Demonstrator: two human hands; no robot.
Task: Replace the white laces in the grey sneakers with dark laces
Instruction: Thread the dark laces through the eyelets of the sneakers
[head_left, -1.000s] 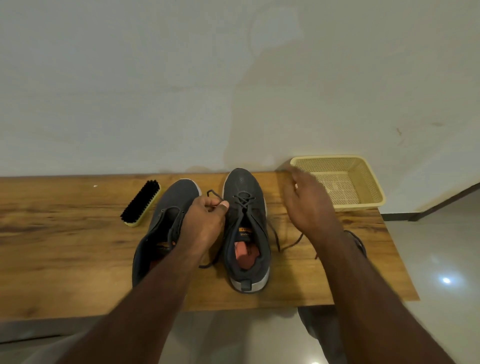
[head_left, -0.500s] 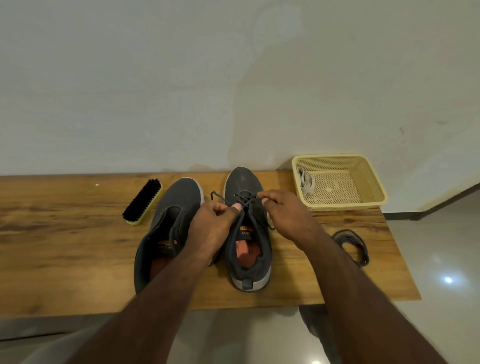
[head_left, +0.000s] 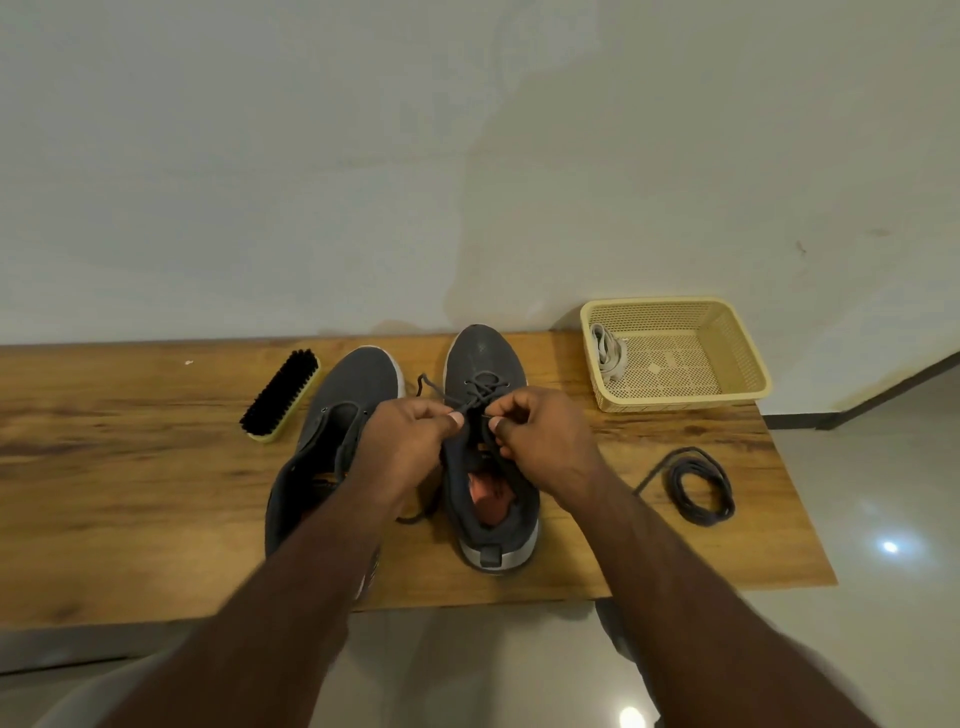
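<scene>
Hands work over the right grey sneaker (head_left: 480, 358) on the wooden tabletop (head_left: 130, 493). The left hand (head_left: 410, 441) pinches a dark lace (head_left: 480, 388) in a tight grip, and the right hand (head_left: 540, 441) pinches the same lace just beside it. This lace is threaded through the front holes of that shoe. The left grey sneaker (head_left: 353, 395) lies next to it, its toe near a black brush (head_left: 280, 395). A coiled dark lace (head_left: 701, 486) lies on the right. White laces (head_left: 608, 353) sit in the yellow basket (head_left: 727, 338) at the back.
</scene>
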